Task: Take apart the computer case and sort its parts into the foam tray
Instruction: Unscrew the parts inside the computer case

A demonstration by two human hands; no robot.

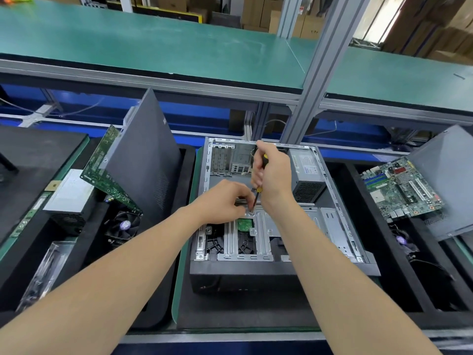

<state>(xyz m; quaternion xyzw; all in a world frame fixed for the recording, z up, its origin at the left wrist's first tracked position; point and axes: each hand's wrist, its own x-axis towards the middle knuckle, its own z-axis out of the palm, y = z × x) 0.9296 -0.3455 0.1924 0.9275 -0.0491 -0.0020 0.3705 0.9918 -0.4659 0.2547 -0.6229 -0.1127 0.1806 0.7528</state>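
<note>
An open computer case (pixel 335 201) lies flat in the middle, its side off. Inside it a power supply (pixel 307 172) sits at the back right and a metal drive cage (pixel 263 239) at the front. My right hand (pixel 273 172) grips a yellow-and-black screwdriver (pixel 258 193), held nearly upright with its tip on a screw (pixel 250 214) on the cage. My left hand (pixel 225 201) is beside the shaft, with its fingertips pinching it near the tip. A black foam tray (pixel 163 272) on the left holds a side panel (pixel 143 160), a green board (pixel 105 165), a fan (pixel 122 226) and a power supply (pixel 69 193).
A second foam tray (pixel 399 278) on the right carries a motherboard (pixel 401 188), a side panel (pixel 445 183) and a fan (pixel 401 239). A grey frame post (pixel 314 80) rises just behind the case. A green shelf (pixel 153 44) runs across the back.
</note>
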